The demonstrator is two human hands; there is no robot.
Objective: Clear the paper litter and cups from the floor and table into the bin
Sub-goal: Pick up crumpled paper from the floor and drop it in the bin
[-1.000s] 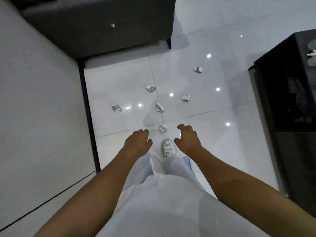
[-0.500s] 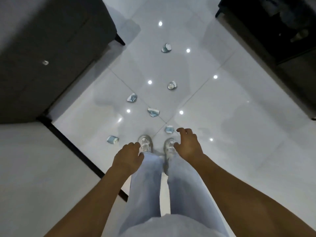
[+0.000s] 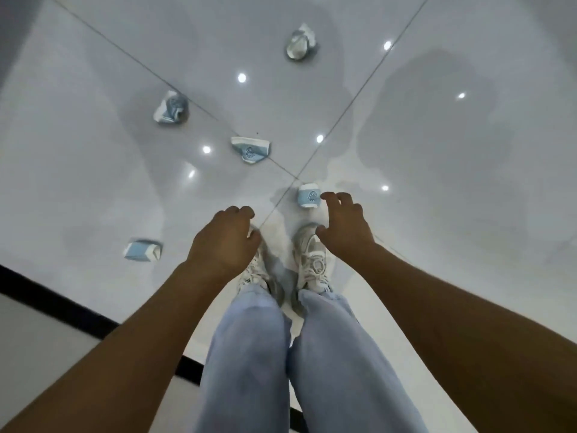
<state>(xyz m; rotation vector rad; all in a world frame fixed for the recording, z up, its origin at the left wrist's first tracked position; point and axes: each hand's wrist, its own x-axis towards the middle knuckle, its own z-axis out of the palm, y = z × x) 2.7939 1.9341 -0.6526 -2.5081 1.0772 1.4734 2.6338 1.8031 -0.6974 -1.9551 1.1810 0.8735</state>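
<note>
Head view: you're looking straight down at the glossy white floor, both arms stretched out in front of you. Your left hand sits centre frame, fingers loosely curled, holding nothing. Your right hand is just right of it, fingers relaxed and spread, also empty; its fingertips are just beside the nearest cup in the picture, contact not clear. That cup is blue and white, lying just above your right shoe. Left shoe is partly hidden behind the left hand.

Four more crushed cups are on the floor: one flattened at centre, one at upper left, one at top centre, one at mid left near the black floor strip. All well apart from each other. Light blue jeans fill the bottom centre. Bright spot reflections dot the tiles.
</note>
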